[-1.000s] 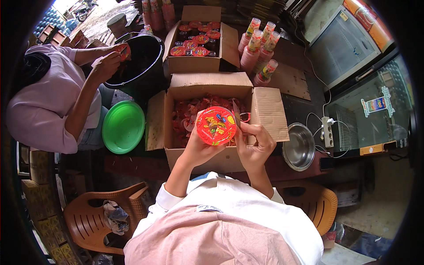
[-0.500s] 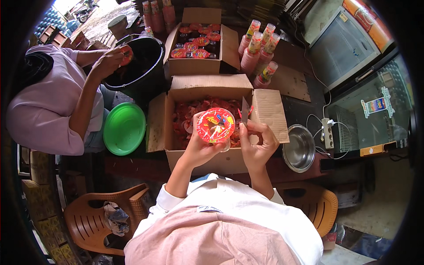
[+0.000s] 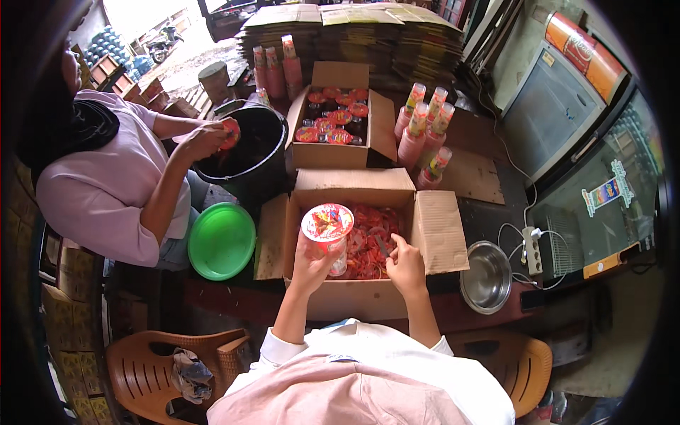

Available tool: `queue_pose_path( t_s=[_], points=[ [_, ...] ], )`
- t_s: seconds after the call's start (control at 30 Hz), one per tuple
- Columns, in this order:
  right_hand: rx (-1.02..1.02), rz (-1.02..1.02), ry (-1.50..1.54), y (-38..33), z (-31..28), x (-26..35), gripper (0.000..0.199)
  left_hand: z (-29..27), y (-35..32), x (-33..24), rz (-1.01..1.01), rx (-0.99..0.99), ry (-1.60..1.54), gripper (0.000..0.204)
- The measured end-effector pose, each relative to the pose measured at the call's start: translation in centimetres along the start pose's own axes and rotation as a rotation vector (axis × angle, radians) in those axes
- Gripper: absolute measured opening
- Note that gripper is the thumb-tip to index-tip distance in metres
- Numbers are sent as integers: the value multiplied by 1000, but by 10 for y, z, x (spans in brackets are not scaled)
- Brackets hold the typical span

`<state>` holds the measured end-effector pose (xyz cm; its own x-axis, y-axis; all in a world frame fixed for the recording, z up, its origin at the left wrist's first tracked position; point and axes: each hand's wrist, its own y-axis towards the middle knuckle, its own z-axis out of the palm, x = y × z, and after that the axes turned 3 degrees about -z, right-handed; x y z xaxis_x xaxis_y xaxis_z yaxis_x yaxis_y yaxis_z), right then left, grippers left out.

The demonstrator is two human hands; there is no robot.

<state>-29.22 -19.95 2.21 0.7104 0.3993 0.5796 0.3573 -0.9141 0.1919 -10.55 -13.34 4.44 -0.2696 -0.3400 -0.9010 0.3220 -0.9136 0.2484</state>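
My left hand (image 3: 312, 263) is wrapped round a clear plastic cup (image 3: 337, 264) with a red printed film lid (image 3: 327, 221). The cup stands upright above the near cardboard box (image 3: 354, 180). Over the right part of that box, my right hand (image 3: 406, 268) pinches a thin flat metal blade (image 3: 383, 245), with the index finger raised. Hand and blade are apart from the cup. Red film scraps (image 3: 365, 234) fill the box below both hands. Glare on the lid hides whether it is cut.
A second box (image 3: 329, 154) of red-lidded cups stands behind. Stacks of cups (image 3: 412, 145) are at the right back, a steel bowl (image 3: 486, 278) at right. At left are a green basin (image 3: 222, 241), a black bucket (image 3: 278, 134) and a co-worker (image 3: 106, 184) holding a red-lidded cup.
My head view has tilted up, so things sit lower in the picture. The cup has gone from lid facing me to more upright. My right hand and blade have moved away from the lid.
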Motion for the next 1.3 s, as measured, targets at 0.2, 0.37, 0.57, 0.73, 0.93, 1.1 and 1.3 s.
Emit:
queue_pose_path(
  t_s=[0.2, 0.37, 0.57, 0.73, 0.93, 1.1, 1.3],
  points=[
    [-45, 19, 372, -4, -12, 13, 37, -5, -6, 3, -107, 10, 8, 49],
    [-135, 112, 615, -7, -5, 4, 24, -5, -11, -14, -114, 4, 40, 52],
    [-194, 82, 780, -8, 2, 7, 15, -14, -18, -28, -127, 64, 161, 60],
    [-229, 49, 769, -8, -1, 33, 16, -22, -21, -42, -121, 51, 205, 64],
    [-296, -16, 748, -6, -6, 62, 23, -36, -14, -54, -135, 82, 294, 60],
    [-300, 14, 717, 4, -4, 64, 27, -42, -8, -58, -208, 163, 91, 51],
    [-31, 8, 381, 3, 30, 22, 29, -44, -9, -56, -149, 191, 108, 50]
  ],
)
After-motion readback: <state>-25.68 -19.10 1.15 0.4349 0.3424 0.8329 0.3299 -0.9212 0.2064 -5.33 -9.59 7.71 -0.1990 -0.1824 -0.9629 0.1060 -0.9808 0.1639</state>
